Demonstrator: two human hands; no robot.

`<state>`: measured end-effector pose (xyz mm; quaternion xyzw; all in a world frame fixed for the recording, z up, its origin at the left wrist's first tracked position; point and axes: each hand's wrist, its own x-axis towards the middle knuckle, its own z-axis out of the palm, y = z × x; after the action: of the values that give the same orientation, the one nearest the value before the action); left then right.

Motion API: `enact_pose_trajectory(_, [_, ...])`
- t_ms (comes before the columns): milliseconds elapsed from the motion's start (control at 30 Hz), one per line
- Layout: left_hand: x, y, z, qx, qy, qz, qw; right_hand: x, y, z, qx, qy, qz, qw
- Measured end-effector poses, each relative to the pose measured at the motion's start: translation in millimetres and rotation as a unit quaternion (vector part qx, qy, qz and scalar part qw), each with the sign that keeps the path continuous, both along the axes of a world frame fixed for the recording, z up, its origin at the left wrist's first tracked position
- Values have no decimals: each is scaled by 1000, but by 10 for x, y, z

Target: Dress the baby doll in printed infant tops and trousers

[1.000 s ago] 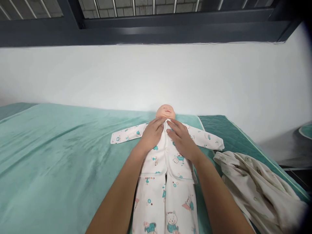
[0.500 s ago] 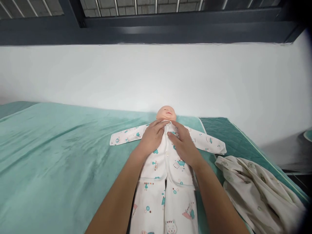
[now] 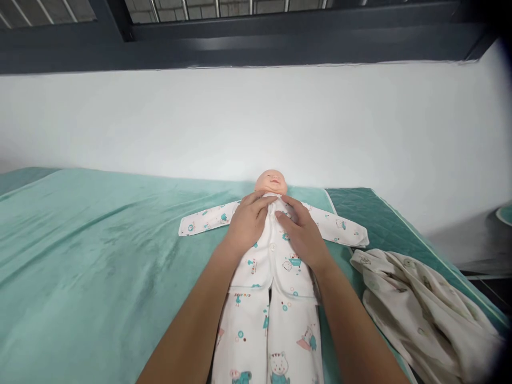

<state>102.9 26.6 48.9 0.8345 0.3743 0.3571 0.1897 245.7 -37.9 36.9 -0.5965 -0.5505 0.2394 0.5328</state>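
A baby doll point(image 3: 271, 182) lies on its back, head toward the wall. It wears a white printed shirt point(image 3: 258, 272) with buttons down the front, and matching trousers point(image 3: 244, 341) cover the legs. Its sleeves stretch out to both sides. My left hand point(image 3: 250, 218) rests on the upper chest of the shirt, fingers extended to the collar. On the other side of the button line, my right hand point(image 3: 300, 226) lies on the chest with its thumb apart from the fingers. Both sets of fingertips touch the fabric just below the chin.
A green blanket point(image 3: 88, 266) covers the surface under the doll. To the right, a crumpled cream printed cloth point(image 3: 424, 309) lies on a darker green quilted part point(image 3: 360, 208). Behind stand a white wall point(image 3: 200, 117) and a dark window frame point(image 3: 240, 48).
The view has shifted slightly, so everything sits a little higher and to the left. Both hands stay on the shirt's chest, almost unmoved.
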Motion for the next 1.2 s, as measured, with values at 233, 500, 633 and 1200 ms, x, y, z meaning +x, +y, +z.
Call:
enact_pose_trajectory(233, [-83, -246, 11, 39, -81, 58, 994, 16, -34, 6, 85, 78, -4, 993])
enact_pose_trajectory(500, [-201, -416, -73, -22, -82, 15, 996, -39, -205, -6, 125, 35, 1, 992])
enact_pose_trajectory(633, [-197, -397, -66, -29, -77, 8, 997, -33, -220, -38, 110, 28, 3, 994])
enact_pose_trajectory(1200, [-208, -355, -51, -133, -158, -35, 978, -19, -215, -48, 108, 16, 15, 994])
